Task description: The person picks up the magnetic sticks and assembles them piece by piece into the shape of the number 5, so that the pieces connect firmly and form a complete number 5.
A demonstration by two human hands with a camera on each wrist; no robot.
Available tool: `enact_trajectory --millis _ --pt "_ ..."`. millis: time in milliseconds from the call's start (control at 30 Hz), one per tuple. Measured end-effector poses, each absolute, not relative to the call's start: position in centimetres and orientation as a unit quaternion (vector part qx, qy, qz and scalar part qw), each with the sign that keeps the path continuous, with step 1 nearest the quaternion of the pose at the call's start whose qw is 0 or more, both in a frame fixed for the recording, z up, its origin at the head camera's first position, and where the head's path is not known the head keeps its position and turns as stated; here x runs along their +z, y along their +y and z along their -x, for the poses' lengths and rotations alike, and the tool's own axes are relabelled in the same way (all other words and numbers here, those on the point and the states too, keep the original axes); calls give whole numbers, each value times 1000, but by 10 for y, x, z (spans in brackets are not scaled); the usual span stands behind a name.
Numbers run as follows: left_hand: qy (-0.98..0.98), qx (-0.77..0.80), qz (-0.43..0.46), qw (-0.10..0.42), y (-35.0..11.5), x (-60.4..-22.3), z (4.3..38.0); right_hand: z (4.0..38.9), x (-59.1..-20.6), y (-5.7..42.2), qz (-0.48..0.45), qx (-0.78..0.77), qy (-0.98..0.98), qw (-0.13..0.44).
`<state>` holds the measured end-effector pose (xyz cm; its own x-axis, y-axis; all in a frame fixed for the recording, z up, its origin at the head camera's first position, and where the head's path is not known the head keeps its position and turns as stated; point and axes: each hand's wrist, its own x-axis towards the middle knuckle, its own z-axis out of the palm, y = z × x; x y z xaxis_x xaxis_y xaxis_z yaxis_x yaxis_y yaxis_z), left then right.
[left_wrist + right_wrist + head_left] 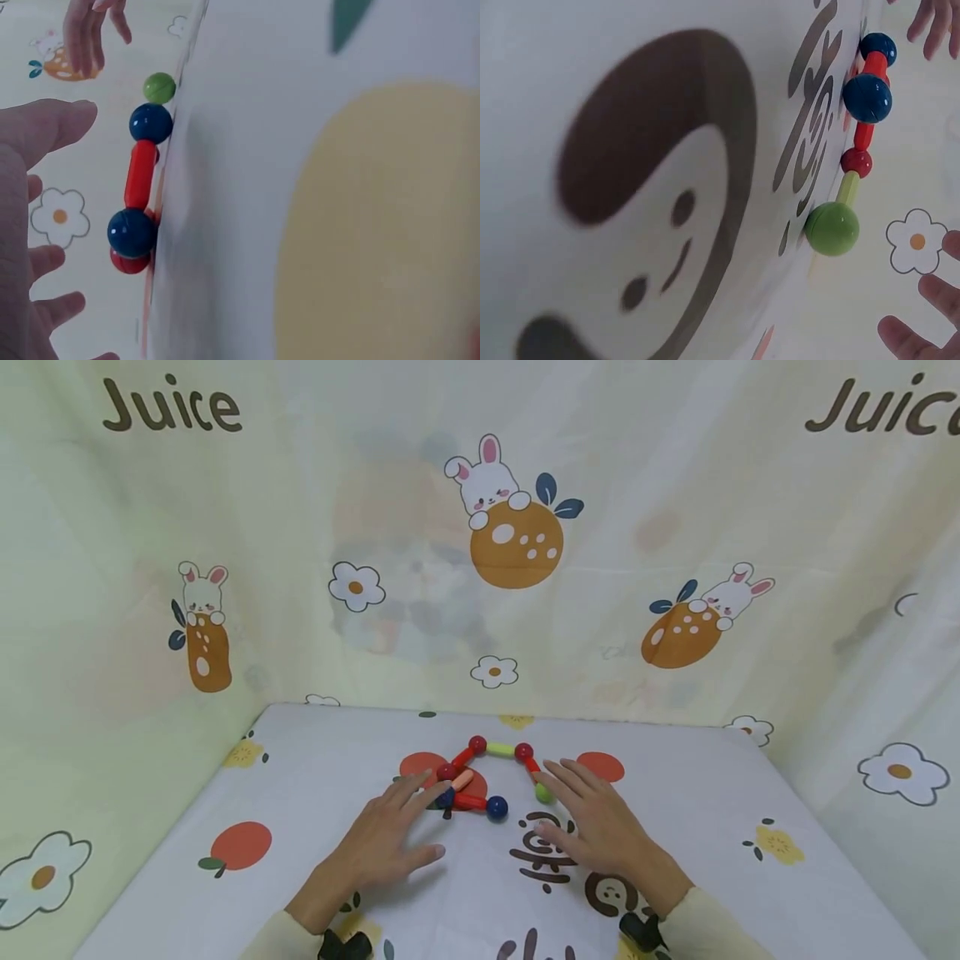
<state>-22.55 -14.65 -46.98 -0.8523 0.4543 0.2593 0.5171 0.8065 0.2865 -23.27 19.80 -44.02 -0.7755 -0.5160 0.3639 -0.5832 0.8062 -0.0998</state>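
A chain of coloured balls and rods lies on the table between the two hands. At its near end, a blue ball [497, 808] joins a red rod [470, 802] that runs left to another blue ball [132, 232]. Red balls [477, 745] and a yellow-green rod [500, 749] form the far side, and a green ball [832, 229] ends the chain at right. My left hand [390, 833] has relaxed, spread fingers, its fingertips overlapping the left blue ball in the head view. Fingers extended, my right hand [600, 817] hovers beside the green ball. Neither hand grips anything.
The white table cover [315, 777] carries printed fruit, flowers and brown lettering. Behind the table hangs a pale curtain [420, 635] printed with rabbits and flowers, and it continues along both sides.
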Motion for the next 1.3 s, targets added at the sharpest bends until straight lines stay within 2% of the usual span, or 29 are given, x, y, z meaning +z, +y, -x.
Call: enact_trajectory --millis 367,633,800,1300 --pt "-958 -188 204 64 -131 -474 243 242 -438 175 -271 168 -940 122" --pt "-956 -235 172 45 -120 -475 252 245 -445 160 -223 242 -944 38" --pt "-951 -264 160 32 -114 -479 258 249 -451 154 -208 274 -939 6" --pt "-955 -255 133 67 -95 -484 271 268 -460 143 -204 239 -949 -27"
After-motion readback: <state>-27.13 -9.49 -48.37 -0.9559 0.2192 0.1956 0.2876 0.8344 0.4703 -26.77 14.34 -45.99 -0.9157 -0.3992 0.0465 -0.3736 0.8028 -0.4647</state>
